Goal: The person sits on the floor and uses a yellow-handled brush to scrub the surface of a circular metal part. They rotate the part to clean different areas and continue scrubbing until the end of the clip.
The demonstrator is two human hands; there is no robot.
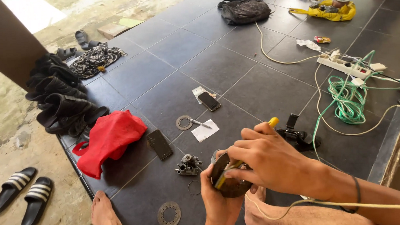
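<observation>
Lower centre of frame: left hand [218, 201] cupped a dark round metal disc part [232, 185] from below, fingers wrapped on its edge. Right hand [267, 157] closed around a yellow-handled screwdriver [272, 122], shaft laid across the disc face, handle tip poking up past the knuckles. Disc looked worn and dull, roughly flat; its details were hidden by the fingers.

Just left of the hands, a small grey cast-metal assembly [189, 165] sat on the floor, with a thin wire ring [193, 188] near it. Two flat perforated metal rings: one at bottom [169, 214], one mid-frame [184, 122] beside a pen [200, 123] and white paper slip [205, 130]. Two black phones [159, 144] [208, 101] lay well apart.

Surface was dark grey square floor tile [179, 46]. Red cloth bag [107, 140] at left, pile of black shoes [58, 103] above it, striped black slides [23, 194] on the bare ground at lower left. Green coiled cable [349, 101] and white power strip [344, 65] at right, black backpack [244, 9] at top.
</observation>
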